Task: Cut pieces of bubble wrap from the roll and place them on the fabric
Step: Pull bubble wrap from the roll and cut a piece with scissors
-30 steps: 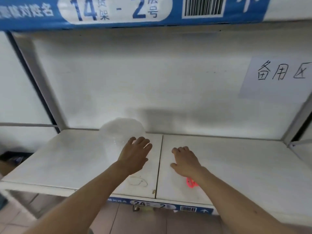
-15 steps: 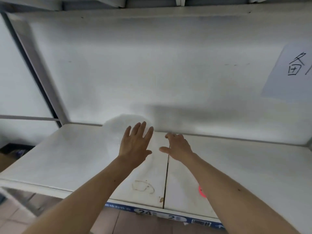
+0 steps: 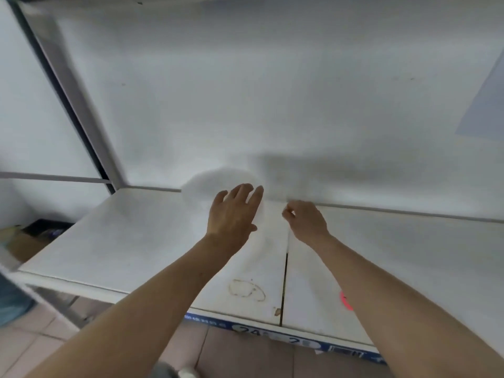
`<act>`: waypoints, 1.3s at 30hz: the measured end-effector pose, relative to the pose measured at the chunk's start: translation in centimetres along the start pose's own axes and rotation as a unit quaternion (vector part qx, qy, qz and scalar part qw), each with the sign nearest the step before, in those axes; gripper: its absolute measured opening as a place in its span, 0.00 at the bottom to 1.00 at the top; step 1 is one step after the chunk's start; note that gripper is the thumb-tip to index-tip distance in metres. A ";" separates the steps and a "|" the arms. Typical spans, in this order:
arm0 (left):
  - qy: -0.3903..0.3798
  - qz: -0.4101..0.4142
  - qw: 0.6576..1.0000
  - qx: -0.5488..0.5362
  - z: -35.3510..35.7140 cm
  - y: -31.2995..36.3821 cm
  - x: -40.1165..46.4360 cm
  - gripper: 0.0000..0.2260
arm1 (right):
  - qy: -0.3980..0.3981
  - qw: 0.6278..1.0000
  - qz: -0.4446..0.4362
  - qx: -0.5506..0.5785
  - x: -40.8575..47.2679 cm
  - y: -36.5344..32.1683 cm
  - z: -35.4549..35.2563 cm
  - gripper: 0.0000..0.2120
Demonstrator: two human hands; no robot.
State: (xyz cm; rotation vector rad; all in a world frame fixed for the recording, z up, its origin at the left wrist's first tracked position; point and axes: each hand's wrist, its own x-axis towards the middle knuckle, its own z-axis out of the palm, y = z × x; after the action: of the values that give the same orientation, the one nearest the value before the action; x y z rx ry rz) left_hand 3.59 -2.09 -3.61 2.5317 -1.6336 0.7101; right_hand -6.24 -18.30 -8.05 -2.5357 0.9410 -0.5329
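Left hand (image 3: 233,214) spread flat, grip wide, over the near side of a pale, blurry bubble wrap roll (image 3: 215,184) at the shelf (image 3: 131,241) back. Right hand (image 3: 306,221) beside it, fingers curled narrow, perhaps pinching the wrap's edge.

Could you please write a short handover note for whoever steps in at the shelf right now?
Left hand: open, fingers spread, reaching onto the whitish bubble wrap roll at the back of the shelf.
Right hand: fingers curled, pinching near the roll's end; what it grips is too blurred to tell.
Done: no cut pieces visible.
Left: pull out wrap, cut pieces, place them on the fabric. No fabric or cutting tool is in view.
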 end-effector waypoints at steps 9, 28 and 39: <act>-0.043 -0.051 0.995 0.070 -0.9 2.2 0.2 0.42 | 0.003 0.998 0.057 0.040 -4.2 4.3 -2.5 0.10; 0.020 0.019 0.991 -0.129 4.8 9.8 -1.6 0.31 | 0.070 0.934 0.187 0.297 -7.6 6.0 -2.9 0.07; -0.160 -0.362 0.645 -0.654 9.3 11.8 -1.4 0.38 | 0.105 0.931 0.047 0.346 -4.2 4.8 -3.5 0.15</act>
State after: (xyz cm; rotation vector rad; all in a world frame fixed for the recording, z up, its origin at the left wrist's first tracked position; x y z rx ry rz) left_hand -3.96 -8.74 -14.85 1.7536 -0.4697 -0.7957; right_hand -13.39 -19.60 -8.23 -1.8143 0.7590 -0.9298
